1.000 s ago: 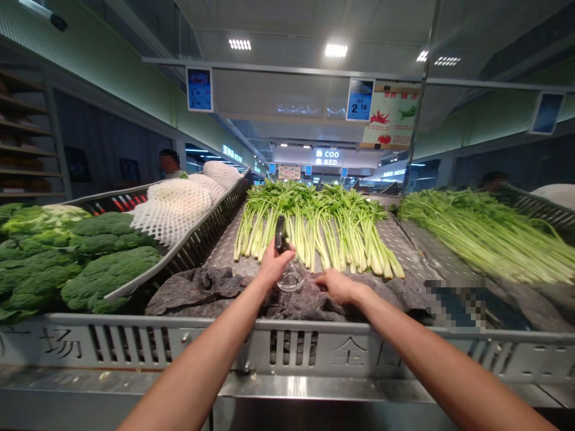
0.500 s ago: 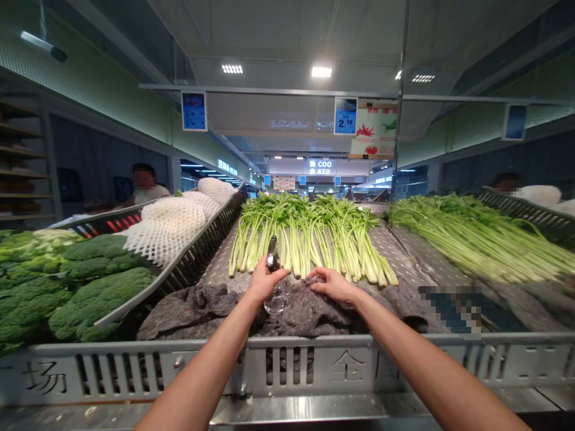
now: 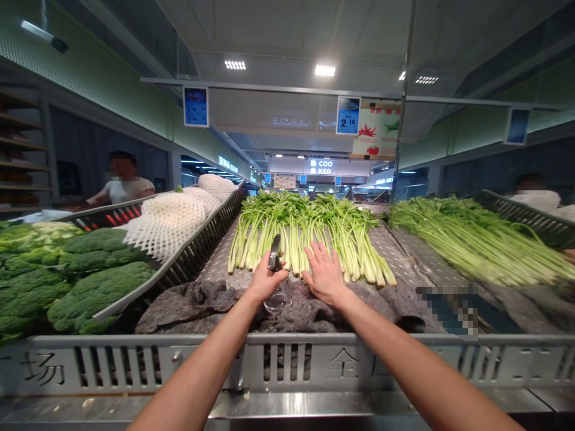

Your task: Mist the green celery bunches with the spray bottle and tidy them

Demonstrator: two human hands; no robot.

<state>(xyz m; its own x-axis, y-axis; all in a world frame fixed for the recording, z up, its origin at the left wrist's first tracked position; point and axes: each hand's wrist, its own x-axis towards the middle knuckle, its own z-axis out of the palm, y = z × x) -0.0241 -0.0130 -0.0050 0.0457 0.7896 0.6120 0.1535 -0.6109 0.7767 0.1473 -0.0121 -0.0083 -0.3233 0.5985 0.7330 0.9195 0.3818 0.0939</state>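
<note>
While our left hand [image 3: 266, 280] grips the spray bottle [image 3: 274, 254], our open right hand [image 3: 327, 276] apparently tends celery [image 3: 309, 224], next needing a light touch.

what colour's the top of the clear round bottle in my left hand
The bottle's top is black, clearest in the head view.

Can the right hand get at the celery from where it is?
Probably yes. The right hand is open, seemingly holding nothing, close to the stalk ends of the celery. The left hand, holding the spray bottle, is to one side, and the cloth lies low; neither seems in the way.
</note>
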